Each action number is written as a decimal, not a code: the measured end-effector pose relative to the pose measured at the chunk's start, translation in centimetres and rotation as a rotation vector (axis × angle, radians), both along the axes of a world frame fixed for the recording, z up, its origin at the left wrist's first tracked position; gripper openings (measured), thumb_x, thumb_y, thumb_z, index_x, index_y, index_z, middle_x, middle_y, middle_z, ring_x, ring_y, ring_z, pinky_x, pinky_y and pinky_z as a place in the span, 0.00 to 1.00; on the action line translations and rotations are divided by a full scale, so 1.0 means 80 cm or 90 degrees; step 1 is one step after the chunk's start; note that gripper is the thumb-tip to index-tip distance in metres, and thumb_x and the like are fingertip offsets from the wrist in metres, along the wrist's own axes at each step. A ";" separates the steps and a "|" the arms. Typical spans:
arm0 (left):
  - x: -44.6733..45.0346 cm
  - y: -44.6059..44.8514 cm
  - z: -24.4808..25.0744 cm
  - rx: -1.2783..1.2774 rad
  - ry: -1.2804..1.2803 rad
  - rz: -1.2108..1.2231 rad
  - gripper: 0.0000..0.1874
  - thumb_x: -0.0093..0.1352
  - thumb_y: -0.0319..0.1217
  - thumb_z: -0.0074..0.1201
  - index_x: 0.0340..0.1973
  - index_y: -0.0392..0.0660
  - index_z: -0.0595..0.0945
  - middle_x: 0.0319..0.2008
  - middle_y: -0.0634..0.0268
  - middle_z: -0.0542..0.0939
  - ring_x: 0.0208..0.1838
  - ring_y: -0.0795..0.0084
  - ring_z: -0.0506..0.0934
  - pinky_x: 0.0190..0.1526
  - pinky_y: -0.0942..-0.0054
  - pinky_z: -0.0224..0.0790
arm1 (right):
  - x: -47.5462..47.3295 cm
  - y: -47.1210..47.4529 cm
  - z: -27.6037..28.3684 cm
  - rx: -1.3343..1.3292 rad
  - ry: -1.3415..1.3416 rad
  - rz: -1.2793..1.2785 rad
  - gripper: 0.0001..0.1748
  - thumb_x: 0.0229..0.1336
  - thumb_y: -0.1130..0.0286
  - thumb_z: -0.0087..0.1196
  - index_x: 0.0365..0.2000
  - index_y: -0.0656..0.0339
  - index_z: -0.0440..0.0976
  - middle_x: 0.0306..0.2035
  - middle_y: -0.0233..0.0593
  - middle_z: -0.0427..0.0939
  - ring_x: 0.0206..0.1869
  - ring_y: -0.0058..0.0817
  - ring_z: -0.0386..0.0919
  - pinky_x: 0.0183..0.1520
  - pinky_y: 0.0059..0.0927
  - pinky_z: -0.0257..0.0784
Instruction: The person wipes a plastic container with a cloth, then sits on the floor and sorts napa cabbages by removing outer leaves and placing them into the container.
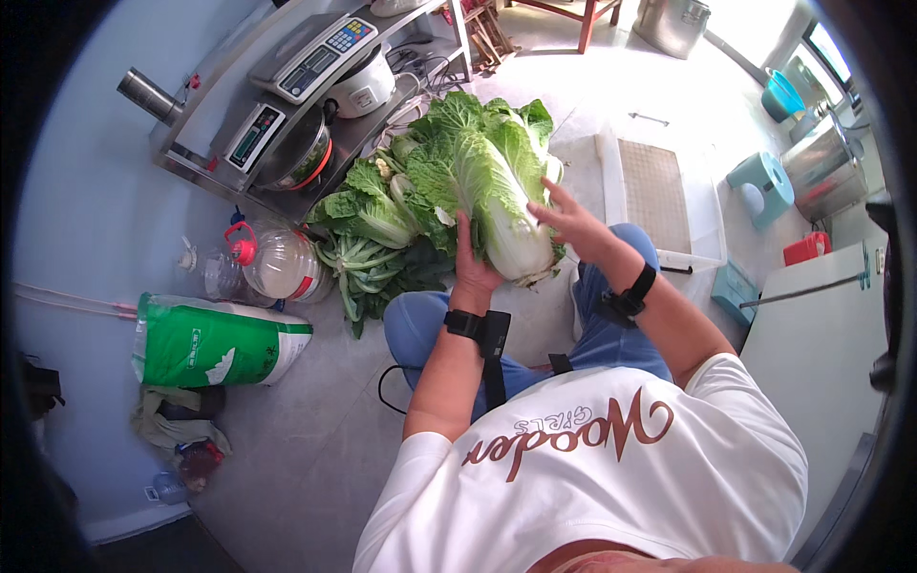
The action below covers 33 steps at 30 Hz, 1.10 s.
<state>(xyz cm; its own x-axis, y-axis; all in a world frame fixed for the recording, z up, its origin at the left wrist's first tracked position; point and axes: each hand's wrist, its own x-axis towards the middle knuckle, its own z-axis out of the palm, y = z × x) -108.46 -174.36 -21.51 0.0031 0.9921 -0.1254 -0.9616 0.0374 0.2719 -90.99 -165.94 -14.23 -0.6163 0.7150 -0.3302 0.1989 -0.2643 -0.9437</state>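
A large head of napa cabbage point(494, 193), with a pale stem end and light green leaves, lies between my hands, its base towards me. My left hand point(476, 258) is against the left side of the base, its palm and fingers partly hidden by the cabbage. At the right side, my right hand point(569, 218) has its fingers spread, with the fingertips close to the leaves; whether they touch is unclear. More leafy cabbages point(387, 208) are heaped to the left and behind. Long-stalked dark green leaves point(358, 265) lie at the near left of the heap.
A metal shelf point(358, 136) at the upper left holds scales point(315, 61), a rice cooker point(365, 86) and a pot. Plastic jugs point(283, 261) and a green-white sack point(222, 340) are at left. A white plastic crate point(706, 208) and a teal stool point(766, 186) are at right.
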 end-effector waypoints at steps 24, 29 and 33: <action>0.003 -0.060 -0.046 -0.321 0.709 0.081 0.32 0.70 0.45 0.56 0.65 0.42 0.70 0.57 0.55 0.75 0.57 0.60 0.75 0.56 0.52 0.69 | 0.045 -0.049 -0.063 -0.537 0.414 -0.085 0.33 0.67 0.44 0.50 0.62 0.58 0.67 0.57 0.43 0.77 0.55 0.41 0.80 0.58 0.52 0.75; 0.019 -0.063 -0.030 -0.226 0.405 -0.031 0.37 0.67 0.59 0.59 0.64 0.50 0.71 0.55 0.62 0.76 0.53 0.66 0.75 0.52 0.58 0.69 | 0.041 -0.058 -0.065 -0.217 0.290 -0.034 0.34 0.62 0.52 0.60 0.60 0.62 0.67 0.53 0.46 0.77 0.50 0.37 0.81 0.55 0.43 0.77; 0.038 -0.054 -0.032 -0.054 0.361 0.020 0.39 0.65 0.54 0.64 0.66 0.52 0.69 0.54 0.65 0.77 0.57 0.64 0.75 0.58 0.58 0.69 | 0.034 -0.083 -0.066 0.135 0.114 -0.015 0.48 0.52 0.50 0.69 0.64 0.69 0.61 0.53 0.50 0.77 0.55 0.35 0.77 0.59 0.33 0.72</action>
<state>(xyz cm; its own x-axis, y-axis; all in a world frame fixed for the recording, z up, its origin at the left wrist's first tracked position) -105.45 -178.67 -24.06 -0.1176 0.9770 -0.1781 -0.6678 0.0550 0.7423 -88.26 -172.58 -19.55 -0.6336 0.7714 -0.0592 0.0198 -0.0603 -0.9980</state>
